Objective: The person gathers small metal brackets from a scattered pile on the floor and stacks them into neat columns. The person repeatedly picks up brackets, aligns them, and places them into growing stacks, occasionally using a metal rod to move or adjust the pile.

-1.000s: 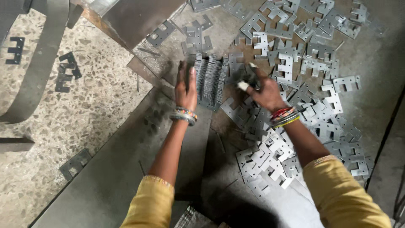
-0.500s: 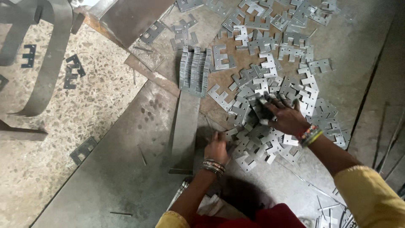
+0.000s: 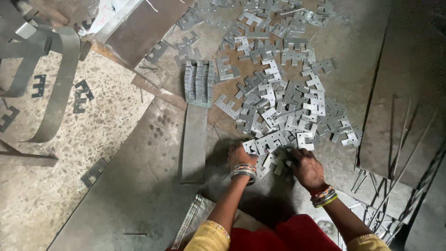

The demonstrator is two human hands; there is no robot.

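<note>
- My hands have dropped from the stacked row (image 3: 199, 83) to the near edge of the loose plates (image 3: 283, 111) on the floor.
- Left hand (image 3: 240, 155): fingers closing on a plate.
- Right hand (image 3: 305, 167): grip pinching plates together, gathering.

Curved metal strap (image 3: 58, 88) on speckled floor (image 3: 107, 125)

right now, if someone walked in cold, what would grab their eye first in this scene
First, the wide scatter of flat grey metal pieces strewn across the floor at the centre and top. Both hands work at its near edge: the left hand and the right hand rest on pieces there, each wrist ringed with bangles. Next, a neat upright stack of the same pieces stands left of the heap, at the far end of a long metal strip.
</note>
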